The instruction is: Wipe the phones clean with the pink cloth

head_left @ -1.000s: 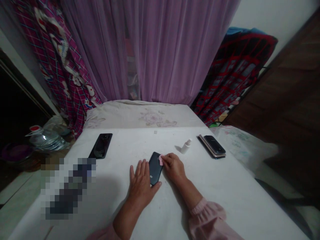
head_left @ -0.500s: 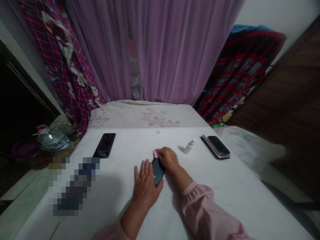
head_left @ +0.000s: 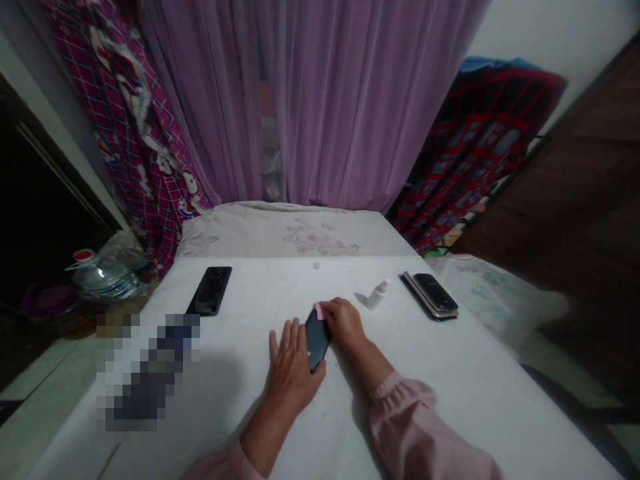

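A dark smartphone [head_left: 317, 341] lies at a slant on the white tabletop, back side up. My left hand [head_left: 293, 370] braces its lower end, with the index finger along the left edge and the thumb at the bottom corner. The other fingers of that hand are stretched out over the table. Pinched in the fingers of my right hand [head_left: 346, 325] is a small pink cloth [head_left: 320, 311], pressed on the phone's upper end. Part of the cloth is hidden by the fingers. A small white spray bottle [head_left: 377, 295] stands to the right of my right hand.
Another black phone [head_left: 213, 291] lies at the left, beside a blurred-out patch [head_left: 150, 373]. At the right is a stack of several phones [head_left: 431, 295]. Purple curtains [head_left: 345, 100] hang behind the table [head_left: 250, 287]. A large water jug [head_left: 107, 275] stands on the left.
My right hand has moved slightly down and right with the pink cloth, now across the phone's top right part. My left hand and the phone stay almost where they were.
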### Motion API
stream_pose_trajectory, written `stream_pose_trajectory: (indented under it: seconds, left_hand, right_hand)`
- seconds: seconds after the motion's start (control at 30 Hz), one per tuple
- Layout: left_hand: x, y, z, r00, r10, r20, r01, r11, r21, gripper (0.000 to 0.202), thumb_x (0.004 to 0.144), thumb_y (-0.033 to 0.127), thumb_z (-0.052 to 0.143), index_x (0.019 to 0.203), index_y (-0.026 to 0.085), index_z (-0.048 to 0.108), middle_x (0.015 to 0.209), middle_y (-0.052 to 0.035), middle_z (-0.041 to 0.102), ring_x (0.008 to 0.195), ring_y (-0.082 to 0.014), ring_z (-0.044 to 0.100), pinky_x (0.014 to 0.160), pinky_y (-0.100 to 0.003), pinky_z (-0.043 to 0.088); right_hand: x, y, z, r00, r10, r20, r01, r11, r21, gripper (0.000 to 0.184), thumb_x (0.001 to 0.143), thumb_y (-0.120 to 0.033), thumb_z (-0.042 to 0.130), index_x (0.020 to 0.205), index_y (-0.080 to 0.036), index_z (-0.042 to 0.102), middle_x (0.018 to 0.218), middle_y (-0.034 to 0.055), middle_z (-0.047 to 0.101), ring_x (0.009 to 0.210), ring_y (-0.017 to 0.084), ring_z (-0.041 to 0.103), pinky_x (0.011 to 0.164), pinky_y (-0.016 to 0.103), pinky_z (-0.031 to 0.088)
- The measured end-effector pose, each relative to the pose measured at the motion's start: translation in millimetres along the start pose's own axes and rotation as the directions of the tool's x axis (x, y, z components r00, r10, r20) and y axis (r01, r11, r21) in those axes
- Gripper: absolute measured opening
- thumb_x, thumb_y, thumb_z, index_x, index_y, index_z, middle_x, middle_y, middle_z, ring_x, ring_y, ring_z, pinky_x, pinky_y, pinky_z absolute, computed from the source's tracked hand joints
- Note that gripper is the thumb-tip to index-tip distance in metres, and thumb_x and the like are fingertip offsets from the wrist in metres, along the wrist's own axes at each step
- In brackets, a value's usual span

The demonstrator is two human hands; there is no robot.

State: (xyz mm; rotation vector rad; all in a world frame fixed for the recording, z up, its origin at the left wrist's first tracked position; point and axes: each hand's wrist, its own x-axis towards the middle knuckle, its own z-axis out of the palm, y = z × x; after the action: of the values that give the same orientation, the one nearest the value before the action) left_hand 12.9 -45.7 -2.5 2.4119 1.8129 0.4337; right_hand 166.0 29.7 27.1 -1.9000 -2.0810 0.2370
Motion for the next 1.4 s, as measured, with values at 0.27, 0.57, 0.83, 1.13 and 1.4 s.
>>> stream_pose_trajectory:
  seconds: [0.27,0.57,0.83,1.13,1.4]
  left_hand:
    - [-1,-2,3.1,0.999,0.017,-0.034,-0.017,1.000,0.001,0.067,0.084,0.038,0.050,0.141,0.006,0.042,0.152,-0.0189,0.037,0.144,-0.0326,0.029,0.117,-0.058,0.015]
    - [-2,-2,6.6,0.997,0.037,-0.061,-0.036,0.999,0.017,0.068,0.085,0.040,0.050,0.142,0.004,0.039,0.152,-0.0198,0.037,0.144,-0.0334,0.029,0.117,-0.060,0.016]
    - [0,0,3.8,1.000,0.008,-0.028,-0.007,1.000,0.010,0.067,0.083,0.038,0.051,0.141,0.005,0.041,0.152,-0.0188,0.038,0.144,-0.0329,0.029,0.117,-0.060,0.015]
    - [2,-11,-3.7,0.999,0.040,-0.001,-0.040,0.999,-0.022,0.061,0.084,0.033,0.051,0.140,0.008,0.045,0.150,-0.0165,0.042,0.143,-0.0313,0.032,0.118,-0.057,0.017]
    - [5,-54,-0.2,0.996,0.078,-0.054,-0.078,0.997,-0.015,0.060,0.081,0.031,0.055,0.137,0.011,0.048,0.147,-0.0171,0.046,0.139,-0.0327,0.038,0.115,-0.054,0.026]
  right_hand:
    - [16,3,7,0.969,-0.249,-0.010,0.249,0.966,0.077,0.023,0.091,-0.019,0.058,0.105,-0.024,0.076,0.103,0.0057,0.073,0.098,0.018,0.063,0.086,0.026,0.047]
    - [7,5,14,0.880,-0.468,-0.084,0.475,0.872,0.121,0.019,0.090,-0.018,0.059,0.099,-0.023,0.076,0.101,0.0058,0.076,0.092,0.018,0.063,0.086,0.030,0.045]
    - [3,6,16,0.932,-0.331,-0.147,0.349,0.929,0.124,0.018,0.090,-0.016,0.059,0.095,-0.022,0.076,0.099,0.0058,0.076,0.090,0.019,0.063,0.085,0.031,0.045]
    - [-3,22,9,0.973,-0.155,-0.170,0.180,0.974,0.140,0.023,0.089,-0.013,0.056,0.096,-0.022,0.076,0.098,0.0052,0.076,0.090,0.020,0.063,0.086,0.032,0.045]
    - [-36,45,15,0.945,-0.025,-0.327,0.101,0.971,0.217,0.028,0.091,-0.021,0.049,0.105,-0.022,0.074,0.102,0.0057,0.075,0.094,0.022,0.063,0.087,0.034,0.049]
